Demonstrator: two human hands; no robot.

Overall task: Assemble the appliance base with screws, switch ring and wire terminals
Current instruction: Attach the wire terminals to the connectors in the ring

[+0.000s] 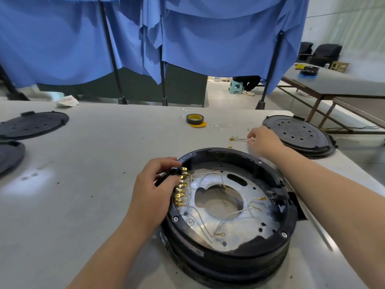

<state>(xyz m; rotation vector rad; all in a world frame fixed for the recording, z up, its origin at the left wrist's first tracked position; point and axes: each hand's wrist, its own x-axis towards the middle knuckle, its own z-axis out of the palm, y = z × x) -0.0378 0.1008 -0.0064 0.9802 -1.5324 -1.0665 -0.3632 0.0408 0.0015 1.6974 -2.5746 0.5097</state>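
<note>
The round black appliance base (277,240) lies open side up in front of me, with a silver metal plate (250,236) inside it. A column of brass wire terminals (180,188) runs along its left inner wall, and white wires (200,217) trail from them across the plate. My left hand (153,190) grips the base's left rim beside those terminals. My right hand (263,139) reaches past the base and pinches a loose wire with brass terminals (237,139) lying on the table.
A black tape roll (194,118) on a yellow disc sits at the table's far middle. Black round covers lie at the far right (298,133) and far left (33,125). One small brass terminal (230,147) lies loose. Blue curtains hang behind.
</note>
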